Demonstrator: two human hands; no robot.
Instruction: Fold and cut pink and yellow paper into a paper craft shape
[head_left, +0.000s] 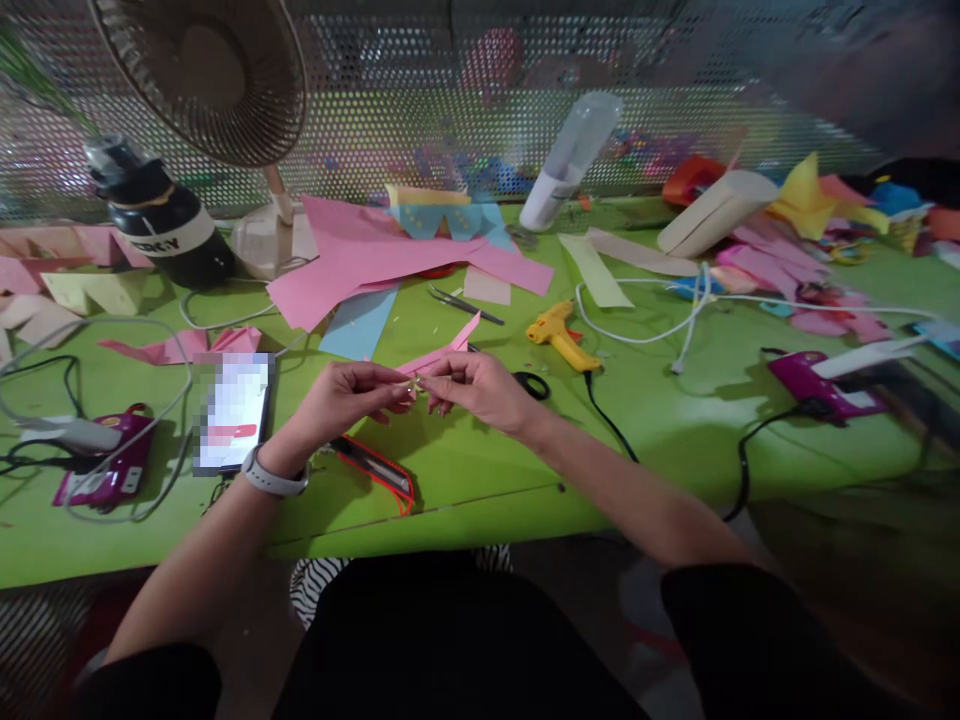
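Note:
My left hand (361, 392) and my right hand (480, 390) meet above the table, fingertips pinched together. Between them is a tiny pale-yellow piece (415, 383), too small to name for certain. A pink paper strip (435, 358) shows just behind the fingers; whether they touch it I cannot tell. Below my left hand lies a red-edged utility knife (379, 470). Black handle loops (534, 384), perhaps of scissors, stick out beyond my right wrist. A yellow glue gun (562, 337) rests farther right, and tweezers (466, 305) lie behind the hands.
On the green table (480, 480) stand a fan (217, 70), a dark bottle (172, 230) and a tilted clear bottle (570, 160). Pink paper (375, 255) covers the back. A phone (236, 410) and purple power strips (112, 465) with loose cables flank the hands.

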